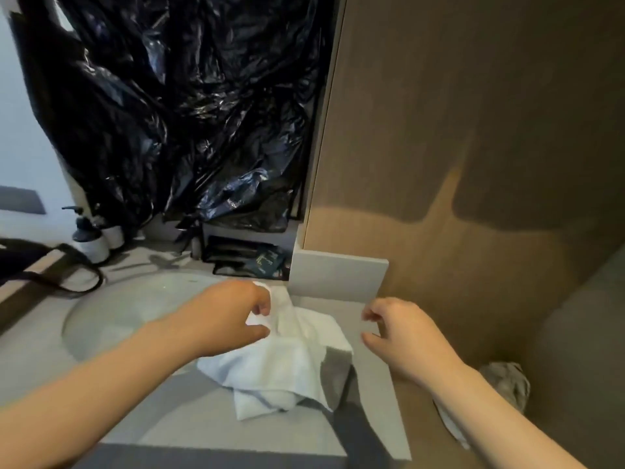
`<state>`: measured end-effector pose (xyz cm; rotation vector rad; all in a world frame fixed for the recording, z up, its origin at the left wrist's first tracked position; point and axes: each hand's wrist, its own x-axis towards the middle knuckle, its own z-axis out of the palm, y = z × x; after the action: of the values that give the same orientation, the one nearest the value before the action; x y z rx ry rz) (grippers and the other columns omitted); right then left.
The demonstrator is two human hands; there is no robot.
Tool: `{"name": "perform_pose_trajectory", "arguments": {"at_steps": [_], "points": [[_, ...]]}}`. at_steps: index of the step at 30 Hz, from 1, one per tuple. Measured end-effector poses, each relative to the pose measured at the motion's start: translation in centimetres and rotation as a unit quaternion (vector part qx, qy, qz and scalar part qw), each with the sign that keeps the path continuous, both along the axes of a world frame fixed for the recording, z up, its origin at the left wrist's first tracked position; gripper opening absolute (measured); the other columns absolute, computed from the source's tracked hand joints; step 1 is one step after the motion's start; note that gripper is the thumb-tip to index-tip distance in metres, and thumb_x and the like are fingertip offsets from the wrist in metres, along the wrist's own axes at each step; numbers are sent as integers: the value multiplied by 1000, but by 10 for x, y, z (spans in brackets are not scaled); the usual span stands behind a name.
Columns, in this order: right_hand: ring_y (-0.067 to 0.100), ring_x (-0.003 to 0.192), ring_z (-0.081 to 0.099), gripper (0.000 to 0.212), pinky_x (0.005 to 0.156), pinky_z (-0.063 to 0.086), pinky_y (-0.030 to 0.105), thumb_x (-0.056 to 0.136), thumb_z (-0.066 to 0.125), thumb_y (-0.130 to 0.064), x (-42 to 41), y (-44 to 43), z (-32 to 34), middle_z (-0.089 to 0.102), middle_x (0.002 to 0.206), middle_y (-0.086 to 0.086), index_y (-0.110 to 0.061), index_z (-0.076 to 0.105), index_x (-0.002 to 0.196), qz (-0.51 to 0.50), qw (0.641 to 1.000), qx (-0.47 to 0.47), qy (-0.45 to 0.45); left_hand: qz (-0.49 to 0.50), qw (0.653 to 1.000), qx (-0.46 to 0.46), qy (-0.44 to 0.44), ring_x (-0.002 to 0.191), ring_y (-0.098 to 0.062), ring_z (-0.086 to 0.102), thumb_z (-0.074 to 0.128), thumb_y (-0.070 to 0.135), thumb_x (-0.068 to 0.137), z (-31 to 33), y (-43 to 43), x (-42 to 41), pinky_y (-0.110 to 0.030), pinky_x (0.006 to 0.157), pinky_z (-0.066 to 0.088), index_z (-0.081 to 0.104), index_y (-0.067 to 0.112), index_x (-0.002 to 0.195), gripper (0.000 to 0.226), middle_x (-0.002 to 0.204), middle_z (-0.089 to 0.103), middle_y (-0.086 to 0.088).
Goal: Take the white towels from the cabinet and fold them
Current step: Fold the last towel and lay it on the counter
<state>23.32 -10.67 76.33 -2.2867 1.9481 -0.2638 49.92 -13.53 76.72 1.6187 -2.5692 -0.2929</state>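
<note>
A crumpled white towel [287, 367] lies on the grey counter [189, 421], between the round sink and the counter's right end. My left hand [226, 316] pinches the towel's upper corner between thumb and fingers and lifts it a little. My right hand [402, 336] hovers just right of the towel above the counter edge. Its fingers are loosely curled and hold nothing, and it does not touch the cloth.
A round sink basin [111, 319] sits left of the towel. Black plastic sheeting [176, 106] covers the wall behind. Pump bottles [88, 238] and a black strap [67, 279] lie at the left. A brown wooden panel [473, 147] stands to the right, a bin [504, 384] below it.
</note>
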Motion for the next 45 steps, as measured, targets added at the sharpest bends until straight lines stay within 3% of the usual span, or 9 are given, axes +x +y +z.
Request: {"name": "perform_pose_trajectory", "arguments": {"at_steps": [7,18,22,28,33,36,39,42,45], "points": [[9,101,62,30,86,53,22,93,60,-39,50,10,-63,64,119,-9,-28,62,121,-33,996,83,0,0,997,74,-7,98,-6,54,60,43,89,-65,-1,51,-22,86,45,57,31,114,28,107,55,17],[11,101,61,30,84,51,21,93,58,-41,49,-18,-95,64,119,-8,-28,62,120,-45,991,124,-32,19,991,130,23,97,-3,52,61,42,90,-120,-26,50,-9,74,34,57,30,112,25,112,57,16],[9,99,58,33,79,49,20,92,61,-46,31,-47,-99,63,116,-10,-28,61,119,-60,990,101,-84,45,992,103,59,93,-5,57,66,43,86,-125,-43,38,-14,77,44,62,28,106,25,108,62,15],[1,110,46,56,86,39,20,83,66,-59,16,-70,-115,47,123,-22,-35,50,131,-32,965,190,-176,69,985,120,107,98,-5,58,67,66,71,-140,-54,18,-24,85,50,57,33,122,61,113,57,17],[4,122,48,62,97,39,20,83,67,-56,18,-77,-132,50,134,-19,-33,50,138,-12,947,255,-194,42,988,121,84,109,-10,48,34,97,52,-152,-66,19,-23,92,40,59,35,123,97,115,58,16],[9,102,58,40,87,49,25,83,68,-55,21,-81,-138,62,113,-12,-27,67,112,-18,948,259,-183,35,985,148,87,106,-9,49,51,84,64,-155,-73,16,-22,88,41,62,36,118,73,108,60,14],[9,85,58,30,77,52,29,85,65,-56,25,-80,-139,59,93,-8,-27,62,86,-30,952,248,-177,15,985,155,73,91,-13,55,65,54,83,-155,-81,14,-23,76,44,60,21,103,38,99,59,4],[10,76,55,30,66,46,26,88,60,-55,28,-76,-136,55,81,-8,-31,48,74,-35,963,200,-177,-11,984,151,91,85,-17,57,62,49,87,-144,-90,13,-28,75,47,56,18,98,34,96,59,1],[10,62,49,35,57,37,26,87,67,-47,28,-78,-124,52,66,-7,-26,47,69,-65,957,135,-247,-23,981,126,144,79,-16,59,60,56,83,-129,-104,13,-34,71,50,56,20,95,39,90,61,2]]}}
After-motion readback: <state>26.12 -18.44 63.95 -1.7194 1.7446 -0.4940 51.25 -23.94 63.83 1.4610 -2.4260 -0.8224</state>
